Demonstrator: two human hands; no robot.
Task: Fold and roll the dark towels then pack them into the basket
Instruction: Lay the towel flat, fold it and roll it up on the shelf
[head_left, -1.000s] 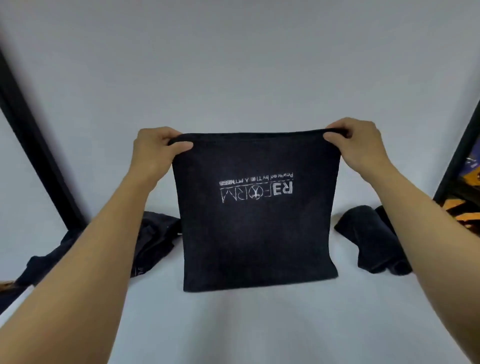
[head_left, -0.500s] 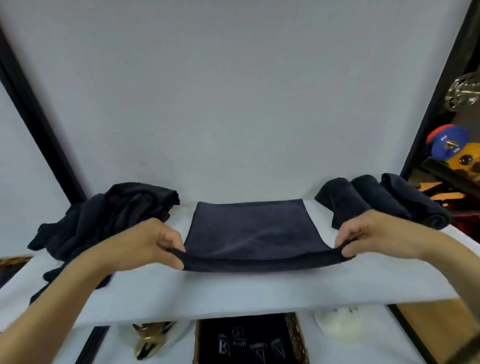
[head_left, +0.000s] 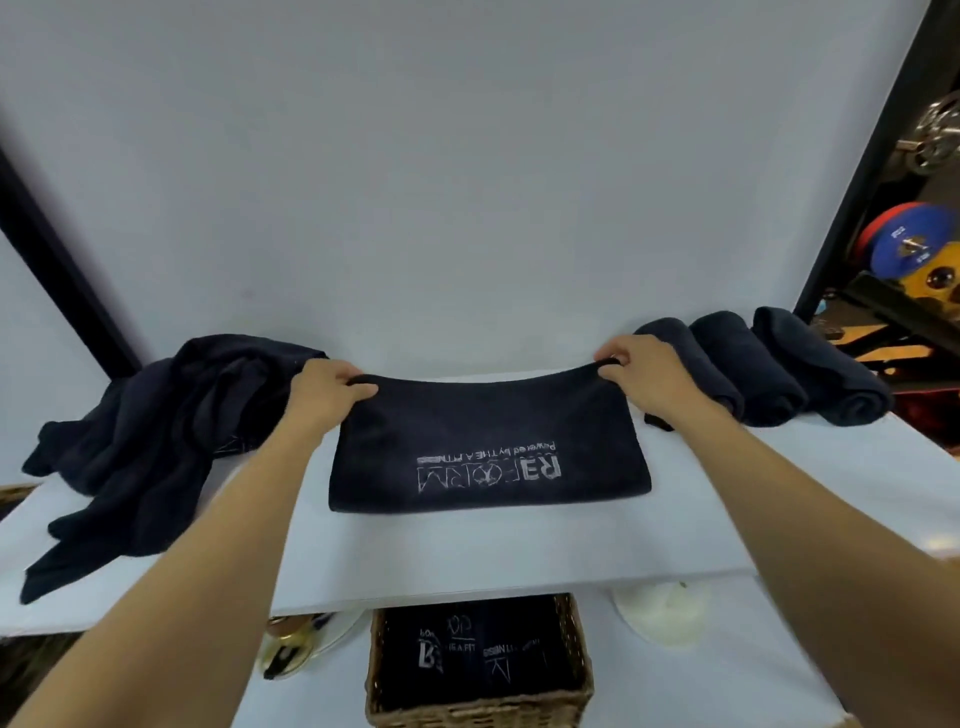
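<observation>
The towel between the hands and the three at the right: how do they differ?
The towel between the hands lies folded flat; the three towels at the right are rolled. The flat one shows white lettering; the rolled ones show none. The left hand and right hand grip the flat one's far corners; the rolled ones lie ungripped. All are dark.

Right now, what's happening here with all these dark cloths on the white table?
A person is folding a dark rectangular towel with white lettering on the white table; the left hand and the right hand each pinch a far corner. A heap of unfolded dark towels lies on its left, three rolled dark towels on its right. The woven wicker basket below holds a few packed ones.
</observation>
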